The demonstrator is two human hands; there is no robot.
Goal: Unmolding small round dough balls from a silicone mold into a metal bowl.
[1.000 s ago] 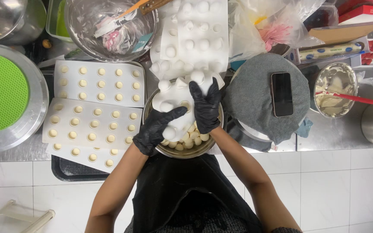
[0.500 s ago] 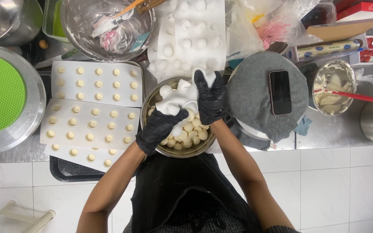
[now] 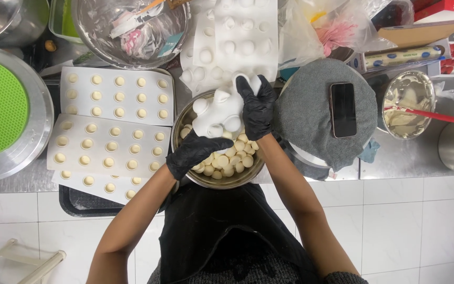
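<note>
White silicone mould (image 3: 226, 113) folded over the steel bowl (image 3: 182, 123), bumps outward. We see both hands, in black gloves, clamped on it: right hand (image 3: 258, 108) on its far upper edge, left hand (image 3: 193, 153) gripping the near lower edge. Half a second ago the left hand sat lower and more open against the mould; now it has closed and the mould is bunched tighter and lifted higher over the bowl. A second ago the mould still hung from the long sheet beyond; now it is drawn further toward us. We judge the flexing is popping moulded pieces out.

Under the hands: pale round pieces (image 3: 227, 160) heaped in the bowl, more of them showing than before.

Beyond the right hand: a second white mould sheet (image 3: 240, 37), cavities mostly hollow.

Left of the left hand: two filled mould sheets (image 3: 112, 131) on a dark tray, untouched.

Right of the right hand: grey cloth-covered round (image 3: 303, 113) with a phone (image 3: 343, 109) on it; further off, a small bowl with a red spatula (image 3: 421, 113).
</note>
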